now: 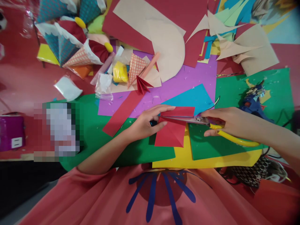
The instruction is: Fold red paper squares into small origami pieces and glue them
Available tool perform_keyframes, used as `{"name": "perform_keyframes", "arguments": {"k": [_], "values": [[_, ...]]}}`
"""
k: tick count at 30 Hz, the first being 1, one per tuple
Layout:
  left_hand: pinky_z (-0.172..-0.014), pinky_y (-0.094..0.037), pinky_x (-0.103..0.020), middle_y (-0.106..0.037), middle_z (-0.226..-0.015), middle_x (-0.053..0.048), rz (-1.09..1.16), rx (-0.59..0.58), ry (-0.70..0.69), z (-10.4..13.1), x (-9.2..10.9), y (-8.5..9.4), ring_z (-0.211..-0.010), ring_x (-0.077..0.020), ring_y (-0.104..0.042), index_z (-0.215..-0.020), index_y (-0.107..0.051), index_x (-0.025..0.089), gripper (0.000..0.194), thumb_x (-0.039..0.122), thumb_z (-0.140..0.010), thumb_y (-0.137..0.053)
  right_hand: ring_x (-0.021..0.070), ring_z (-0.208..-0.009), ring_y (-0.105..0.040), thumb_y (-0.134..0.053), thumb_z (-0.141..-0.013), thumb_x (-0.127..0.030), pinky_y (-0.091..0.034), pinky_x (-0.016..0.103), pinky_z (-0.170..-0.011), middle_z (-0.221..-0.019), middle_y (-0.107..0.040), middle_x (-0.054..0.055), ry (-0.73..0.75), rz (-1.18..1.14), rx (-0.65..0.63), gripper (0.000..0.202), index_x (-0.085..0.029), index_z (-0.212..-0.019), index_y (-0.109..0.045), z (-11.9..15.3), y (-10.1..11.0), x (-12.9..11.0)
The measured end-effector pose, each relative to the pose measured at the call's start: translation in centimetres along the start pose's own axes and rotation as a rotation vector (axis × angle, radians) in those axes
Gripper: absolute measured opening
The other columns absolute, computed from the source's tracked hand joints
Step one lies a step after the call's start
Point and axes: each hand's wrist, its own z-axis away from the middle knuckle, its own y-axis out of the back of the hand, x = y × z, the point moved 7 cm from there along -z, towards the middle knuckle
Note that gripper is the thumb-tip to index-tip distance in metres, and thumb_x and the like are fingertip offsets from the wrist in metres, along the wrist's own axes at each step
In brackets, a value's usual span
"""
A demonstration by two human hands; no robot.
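Note:
My left hand [150, 120] pinches the left edge of a red sheet of paper [170, 134] between thumb and fingers. In my right hand [227, 120] is a pair of scissors [191, 119] with yellow handles, its blades lying across the red paper near a crease and pointing at my left hand. The blades look nearly closed, and a straight gap or fold line runs along them. Just behind lies a blue paper piece [189, 97]. To the left rest a red paper strip [123, 114] and a small folded red fan [142, 85].
Green [206, 147], yellow [211, 163] and purple [199, 76] sheets cover the work surface. Paper cones [61, 47] stand at the back left. Beige cut paper [167, 47] lies at the back. A blue glue gun [254, 104] with a cable sits at the right.

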Motion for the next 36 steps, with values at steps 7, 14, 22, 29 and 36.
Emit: {"name": "perform_keyframes", "arguments": {"k": [7, 14, 22, 29, 36], "values": [[-0.051, -0.043, -0.010, -0.064, -0.127, -0.008, -0.011, 0.006, 0.000, 0.0, 0.2, 0.0, -0.103, -0.0126, -0.064, -0.125, -0.060, 0.022, 0.043, 0.011, -0.083, -0.057, 0.0221, -0.071, -0.066, -0.053, -0.077, -0.073, -0.045, 0.031, -0.058, -0.085, -0.072, 0.003, -0.025, -0.008, -0.055, 0.054, -0.026, -0.101, -0.065, -0.1, -0.2, -0.1], [-0.042, -0.037, -0.011, -0.053, -0.144, -0.007, 0.020, 0.206, 0.111, 0.2, -1.2, 2.0, -0.063, -0.0021, -0.058, -0.135, -0.052, 0.030, 0.056, 0.013, -0.082, -0.062, 0.0210, -0.065, -0.062, -0.056, -0.072, -0.075, -0.043, 0.029, -0.055, -0.074, -0.068, 0.003, -0.166, 0.017, 0.092, 0.061, -0.024, -0.105, -0.065, -0.4, 0.8, 1.7], [-0.047, -0.042, -0.013, -0.053, -0.144, -0.007, 0.307, -0.004, 0.256, -0.4, -2.8, 1.5, -0.099, -0.0183, -0.069, -0.142, -0.042, 0.038, 0.073, 0.027, -0.077, -0.073, 0.0213, -0.065, -0.062, -0.063, -0.073, -0.068, -0.040, 0.029, -0.057, -0.070, -0.066, 0.005, -0.388, 0.095, 0.439, 0.059, -0.022, -0.109, -0.062, -0.4, 5.0, 4.3], [-0.061, -0.050, -0.017, -0.075, -0.106, -0.009, 0.313, -0.184, 0.299, -0.5, -2.1, 0.3, -0.095, -0.0165, -0.071, -0.111, -0.067, 0.019, 0.031, 0.021, -0.080, -0.067, 0.0265, -0.089, -0.066, -0.063, -0.080, -0.044, -0.047, 0.035, -0.073, -0.100, -0.071, 0.012, -0.416, 0.087, 0.476, 0.053, -0.018, -0.126, -0.059, -2.5, 6.6, 4.5], [-0.056, -0.049, -0.017, -0.072, -0.110, -0.005, 0.089, 0.181, 0.219, -0.9, -0.7, 3.2, -0.084, -0.0119, -0.068, -0.104, -0.070, 0.020, 0.028, 0.015, -0.078, -0.063, 0.0361, -0.108, -0.062, -0.053, -0.089, -0.042, -0.049, 0.044, -0.085, -0.121, -0.064, 0.021, -0.373, 0.199, 0.450, 0.062, -0.015, -0.143, -0.042, -3.7, 6.7, 3.2]]}}
